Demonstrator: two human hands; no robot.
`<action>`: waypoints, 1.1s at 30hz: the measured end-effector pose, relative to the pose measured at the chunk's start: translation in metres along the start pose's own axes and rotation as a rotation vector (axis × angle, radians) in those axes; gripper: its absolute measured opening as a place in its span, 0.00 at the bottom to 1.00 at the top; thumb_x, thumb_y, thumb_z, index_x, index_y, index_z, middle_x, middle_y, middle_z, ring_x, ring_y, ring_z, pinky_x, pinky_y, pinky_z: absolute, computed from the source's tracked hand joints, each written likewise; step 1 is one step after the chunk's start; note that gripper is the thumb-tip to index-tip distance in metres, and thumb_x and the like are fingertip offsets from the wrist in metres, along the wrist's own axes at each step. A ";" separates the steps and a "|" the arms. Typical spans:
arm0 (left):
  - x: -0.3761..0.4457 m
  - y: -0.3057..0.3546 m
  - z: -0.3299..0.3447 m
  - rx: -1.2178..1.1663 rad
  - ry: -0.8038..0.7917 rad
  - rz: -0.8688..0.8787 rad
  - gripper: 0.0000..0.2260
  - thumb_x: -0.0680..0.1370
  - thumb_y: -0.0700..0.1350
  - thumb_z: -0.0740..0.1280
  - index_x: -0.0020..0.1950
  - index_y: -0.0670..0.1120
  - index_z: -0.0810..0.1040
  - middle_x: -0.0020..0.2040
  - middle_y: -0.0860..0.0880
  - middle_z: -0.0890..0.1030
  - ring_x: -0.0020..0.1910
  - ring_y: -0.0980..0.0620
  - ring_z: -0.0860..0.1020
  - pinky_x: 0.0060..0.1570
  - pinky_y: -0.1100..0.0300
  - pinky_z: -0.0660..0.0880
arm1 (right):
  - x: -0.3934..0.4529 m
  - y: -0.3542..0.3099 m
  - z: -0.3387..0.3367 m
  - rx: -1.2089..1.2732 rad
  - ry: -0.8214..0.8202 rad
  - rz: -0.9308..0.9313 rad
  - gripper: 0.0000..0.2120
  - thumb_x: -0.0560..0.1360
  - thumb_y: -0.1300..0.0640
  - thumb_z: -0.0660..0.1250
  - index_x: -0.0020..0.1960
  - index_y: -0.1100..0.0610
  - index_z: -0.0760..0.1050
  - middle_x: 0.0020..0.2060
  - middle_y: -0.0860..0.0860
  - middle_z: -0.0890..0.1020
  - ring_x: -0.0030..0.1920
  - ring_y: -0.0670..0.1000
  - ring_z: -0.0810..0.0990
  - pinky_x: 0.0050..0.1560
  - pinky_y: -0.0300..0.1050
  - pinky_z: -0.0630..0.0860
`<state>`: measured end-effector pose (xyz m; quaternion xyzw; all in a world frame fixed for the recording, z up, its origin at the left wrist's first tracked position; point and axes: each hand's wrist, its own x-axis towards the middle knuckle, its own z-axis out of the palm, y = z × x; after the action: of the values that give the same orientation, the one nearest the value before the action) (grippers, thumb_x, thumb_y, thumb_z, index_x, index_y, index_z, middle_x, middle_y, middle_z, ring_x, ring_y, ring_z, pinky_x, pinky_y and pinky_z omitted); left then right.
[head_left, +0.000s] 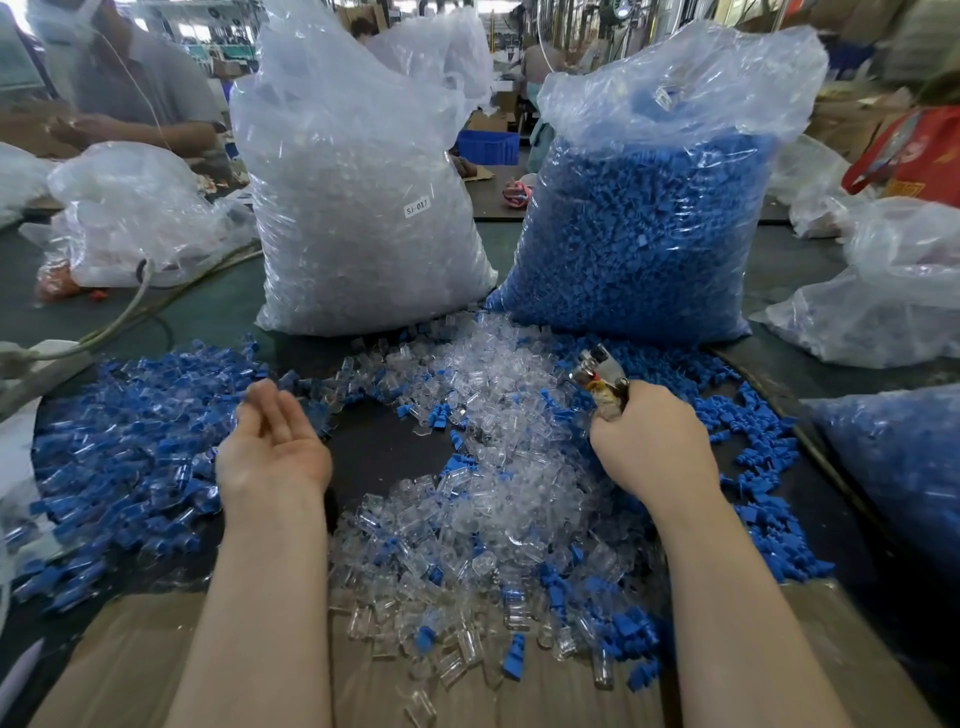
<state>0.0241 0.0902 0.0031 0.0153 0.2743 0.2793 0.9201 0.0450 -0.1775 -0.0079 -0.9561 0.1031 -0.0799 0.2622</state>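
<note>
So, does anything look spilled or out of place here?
Only the clear caps and blue plugs: they lie loose and mixed across the table, some onto the cardboard. Probably working piles, not damage.

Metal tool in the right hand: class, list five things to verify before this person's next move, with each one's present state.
1. Grip: right hand holds the metal tool: ok.
2. Free hand: left hand palm up, nothing seen in it: ok.
3. Supply: clear pieces heaped between the hands: ok.
4. Supply: blue pieces loose beside the right hand: ok.
5. Tool's tip empty or loaded: cannot tell, blurred.
</note>
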 end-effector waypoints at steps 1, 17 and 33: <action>0.002 0.004 -0.001 -0.049 0.001 0.009 0.09 0.83 0.40 0.60 0.52 0.39 0.79 0.32 0.48 0.84 0.35 0.58 0.84 0.39 0.64 0.81 | -0.001 -0.001 0.000 -0.014 -0.030 0.021 0.07 0.75 0.54 0.64 0.42 0.55 0.70 0.35 0.51 0.74 0.33 0.51 0.69 0.29 0.44 0.60; -0.011 -0.029 -0.001 1.479 -0.424 0.117 0.04 0.76 0.45 0.71 0.50 0.49 0.81 0.47 0.51 0.85 0.45 0.55 0.81 0.46 0.59 0.77 | -0.006 -0.005 0.004 -0.165 -0.118 0.060 0.09 0.73 0.53 0.67 0.40 0.54 0.68 0.33 0.50 0.71 0.33 0.53 0.68 0.33 0.46 0.64; -0.018 -0.061 -0.016 2.147 -0.831 0.206 0.09 0.73 0.42 0.75 0.42 0.55 0.78 0.42 0.56 0.82 0.43 0.56 0.80 0.43 0.61 0.77 | -0.001 -0.001 0.009 -0.151 -0.100 0.027 0.09 0.74 0.52 0.66 0.39 0.53 0.67 0.35 0.50 0.73 0.34 0.53 0.71 0.29 0.43 0.61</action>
<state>0.0346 0.0270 -0.0126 0.9025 0.0441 -0.0506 0.4255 0.0462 -0.1723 -0.0152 -0.9745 0.1084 -0.0205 0.1953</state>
